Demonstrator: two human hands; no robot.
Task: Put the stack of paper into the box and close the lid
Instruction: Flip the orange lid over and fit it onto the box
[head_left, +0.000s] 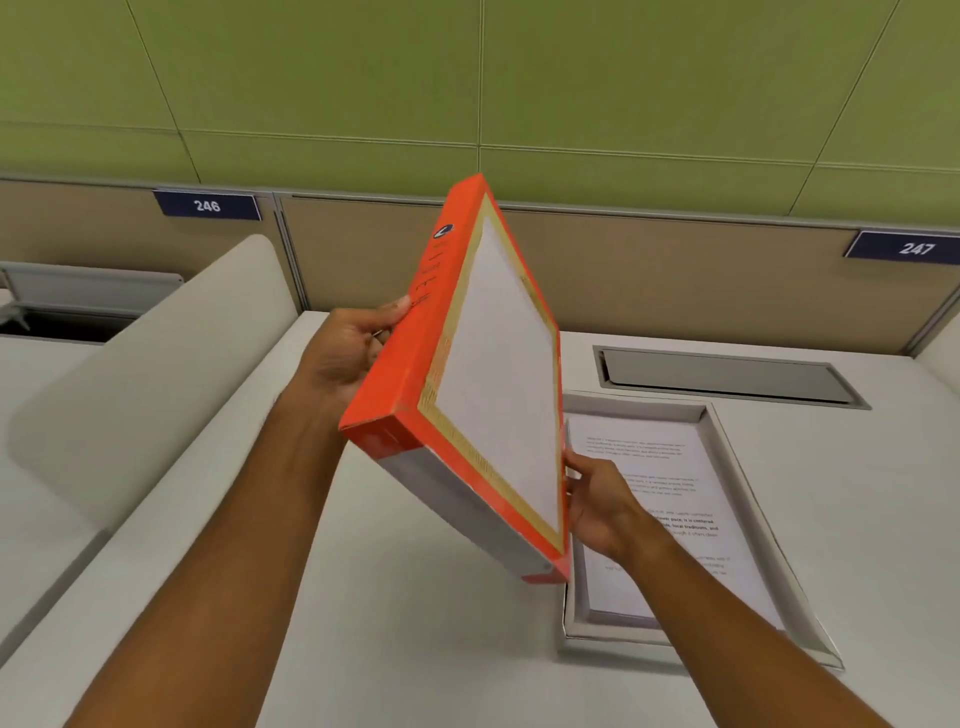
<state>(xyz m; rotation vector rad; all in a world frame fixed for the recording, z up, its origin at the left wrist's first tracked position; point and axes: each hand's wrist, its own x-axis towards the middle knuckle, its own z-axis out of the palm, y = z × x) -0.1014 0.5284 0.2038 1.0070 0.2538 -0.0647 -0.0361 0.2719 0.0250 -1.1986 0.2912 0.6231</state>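
Observation:
An orange box lid (426, 364) with a white inside is held up on edge above the desk, tilted, its hollow side facing right. My left hand (348, 353) grips its far left side. My right hand (597, 499) holds its near right edge. To the right, a shallow white box (737, 467) lies open on the desk. A stack of printed paper (675, 467) rests flat inside it. My right hand and the lid hide part of the box's left side.
A grey cable hatch (727, 376) is set into the white desk (415, 623) behind the box. A rounded white divider (156, 364) stands at the left. Tan partitions with number plates 246 (208, 206) and 247 (917, 248) close off the back.

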